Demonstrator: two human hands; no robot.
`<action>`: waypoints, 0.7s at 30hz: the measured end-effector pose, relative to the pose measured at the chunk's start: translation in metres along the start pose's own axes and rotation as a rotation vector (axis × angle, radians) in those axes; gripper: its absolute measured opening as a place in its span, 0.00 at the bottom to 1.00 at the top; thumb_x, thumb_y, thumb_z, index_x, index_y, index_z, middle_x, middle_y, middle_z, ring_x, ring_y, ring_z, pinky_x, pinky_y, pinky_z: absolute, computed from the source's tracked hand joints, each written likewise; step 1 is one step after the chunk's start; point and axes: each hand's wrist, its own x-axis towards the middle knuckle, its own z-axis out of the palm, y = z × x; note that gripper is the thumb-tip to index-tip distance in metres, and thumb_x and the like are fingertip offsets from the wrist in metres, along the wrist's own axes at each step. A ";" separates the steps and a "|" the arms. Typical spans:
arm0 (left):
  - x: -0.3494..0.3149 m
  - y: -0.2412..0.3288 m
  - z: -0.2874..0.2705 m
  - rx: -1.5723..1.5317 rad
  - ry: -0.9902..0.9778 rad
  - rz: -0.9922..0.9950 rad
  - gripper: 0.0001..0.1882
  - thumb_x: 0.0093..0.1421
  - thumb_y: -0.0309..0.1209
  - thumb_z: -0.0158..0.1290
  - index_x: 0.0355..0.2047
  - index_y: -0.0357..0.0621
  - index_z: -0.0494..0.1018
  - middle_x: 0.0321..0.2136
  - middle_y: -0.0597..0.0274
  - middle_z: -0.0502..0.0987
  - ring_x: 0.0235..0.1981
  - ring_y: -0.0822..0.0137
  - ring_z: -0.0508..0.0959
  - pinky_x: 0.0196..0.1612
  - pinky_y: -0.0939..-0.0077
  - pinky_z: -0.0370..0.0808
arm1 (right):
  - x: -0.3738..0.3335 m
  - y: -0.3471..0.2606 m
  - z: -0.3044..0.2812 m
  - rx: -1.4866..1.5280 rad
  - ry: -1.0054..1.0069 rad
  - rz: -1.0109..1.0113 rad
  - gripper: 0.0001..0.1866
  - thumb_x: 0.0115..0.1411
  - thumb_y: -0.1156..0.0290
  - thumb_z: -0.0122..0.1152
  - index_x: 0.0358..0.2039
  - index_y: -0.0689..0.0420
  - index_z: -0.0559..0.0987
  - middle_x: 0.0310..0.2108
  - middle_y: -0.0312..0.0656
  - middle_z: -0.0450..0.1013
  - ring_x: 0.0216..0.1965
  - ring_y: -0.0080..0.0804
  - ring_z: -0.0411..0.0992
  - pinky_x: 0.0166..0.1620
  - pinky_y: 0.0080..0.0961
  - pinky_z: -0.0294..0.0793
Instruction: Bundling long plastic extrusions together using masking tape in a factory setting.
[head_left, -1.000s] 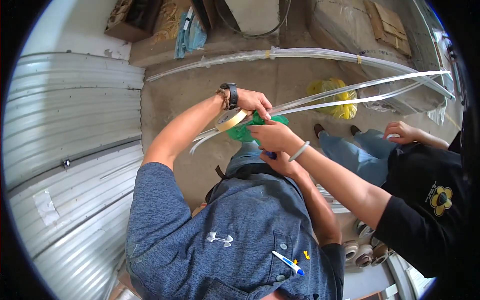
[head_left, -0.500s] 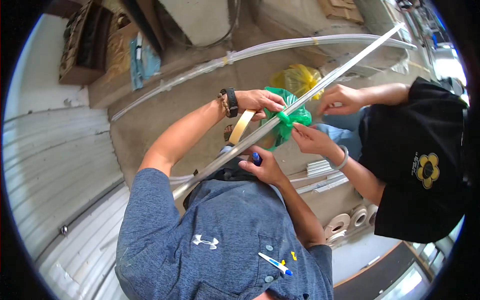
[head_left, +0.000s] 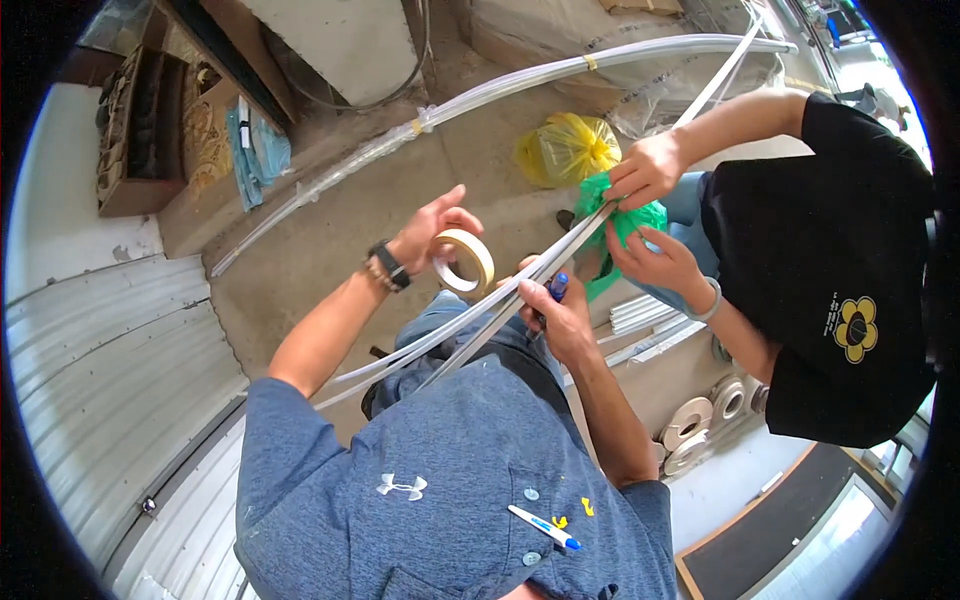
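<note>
The left hand (head_left: 436,236) is loosely spread, not clenched, with a roll of tape (head_left: 484,257) hanging at its fingers, just beside the strips and off them. The right hand (head_left: 566,322) is curled around a blue-ended tool (head_left: 559,286), its thumb against the long pale strips (head_left: 465,322), which slant up across the person's front. Farther along, a co-worker's two hands (head_left: 645,172) work at the green bag (head_left: 648,217) around the strips. The step in hand looks like steadying the strips while the bag is handled; the next move seems to call for keeping them bunched. Beyond lie a bare, dusty floor (head_left: 480,172), a yellow bag (head_left: 568,150), a long bundle of strips (head_left: 500,96), ribbed metal panels (head_left: 120,340) at left and rolls (head_left: 688,424) at lower right.
</note>
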 end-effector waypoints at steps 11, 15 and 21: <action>-0.057 0.006 0.111 1.369 -0.117 0.438 0.24 0.52 0.52 0.60 0.42 0.49 0.79 0.41 0.57 0.76 0.39 0.52 0.79 0.41 0.60 0.76 | 0.008 -0.001 -0.022 -0.398 0.011 -0.159 0.13 0.63 0.62 0.63 0.40 0.59 0.79 0.23 0.32 0.73 0.25 0.16 0.68 0.26 0.17 0.65; -0.030 -0.001 0.102 1.255 -0.046 0.333 0.17 0.50 0.38 0.59 0.36 0.41 0.77 0.27 0.58 0.77 0.31 0.57 0.78 0.37 0.63 0.75 | 0.000 0.022 -0.047 -0.615 -0.119 -0.304 0.16 0.56 0.66 0.65 0.44 0.59 0.80 0.33 0.41 0.80 0.36 0.29 0.77 0.42 0.28 0.76; 0.003 0.007 0.112 0.113 -0.303 0.140 0.09 0.54 0.26 0.57 0.32 0.43 0.66 0.25 0.64 0.70 0.17 0.72 0.71 0.20 0.79 0.68 | -0.012 0.032 -0.031 -0.358 -0.256 -0.366 0.23 0.54 0.67 0.64 0.49 0.62 0.77 0.48 0.45 0.74 0.42 0.35 0.72 0.47 0.30 0.71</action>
